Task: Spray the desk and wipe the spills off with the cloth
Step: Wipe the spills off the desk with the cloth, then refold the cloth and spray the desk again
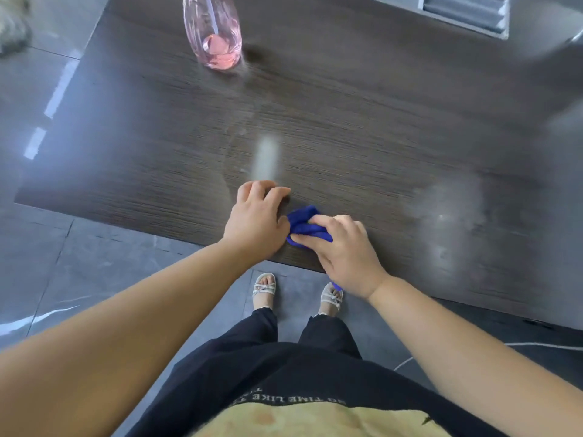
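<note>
Desk (362,115): one, dark wood-grain top, with pale glossy patches in the middle and towards the right.
Spray bottle (217,36): one, clear pink, with a little pink liquid at its base. It stands upright at the far side of the desk, well apart from both hands.
Cloth (303,224): one, deep blue, bunched up on the desk near its front edge, between the two hands.
Right hand (344,250): palm down, fingers and thumb curled round the cloth and clamped on it.
Left hand (257,216): palm down just beside the cloth, fingers loosely bent and grasping nothing, fingertips on the desk.
Sandals (264,287): two, pale and strappy, on the grey tiled floor (110,263).
Slatted grey unit (467,11): one, at the far right corner.
Writing: "TIME LIKE" on the black top (284,367), seen upside down, with the rest unreadable.
</note>
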`<move>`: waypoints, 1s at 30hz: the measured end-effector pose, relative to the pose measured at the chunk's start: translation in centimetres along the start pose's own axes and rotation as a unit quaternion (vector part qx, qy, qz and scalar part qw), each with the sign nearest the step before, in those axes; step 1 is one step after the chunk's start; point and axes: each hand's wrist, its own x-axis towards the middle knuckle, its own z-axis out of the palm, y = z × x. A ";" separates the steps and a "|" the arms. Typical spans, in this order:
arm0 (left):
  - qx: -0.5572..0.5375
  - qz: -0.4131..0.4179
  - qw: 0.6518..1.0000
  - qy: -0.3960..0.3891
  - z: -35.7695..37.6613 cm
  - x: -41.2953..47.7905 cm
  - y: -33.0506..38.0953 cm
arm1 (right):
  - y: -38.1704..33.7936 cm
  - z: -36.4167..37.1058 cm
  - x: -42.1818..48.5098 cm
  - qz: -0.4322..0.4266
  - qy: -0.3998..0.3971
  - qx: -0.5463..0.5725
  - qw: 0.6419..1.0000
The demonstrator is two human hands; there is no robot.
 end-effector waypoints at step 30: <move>0.082 0.150 0.979 -0.111 0.6 5.1 6.6 | 5.5 -7.3 -3.0 0.399 -0.031 0.149 0.904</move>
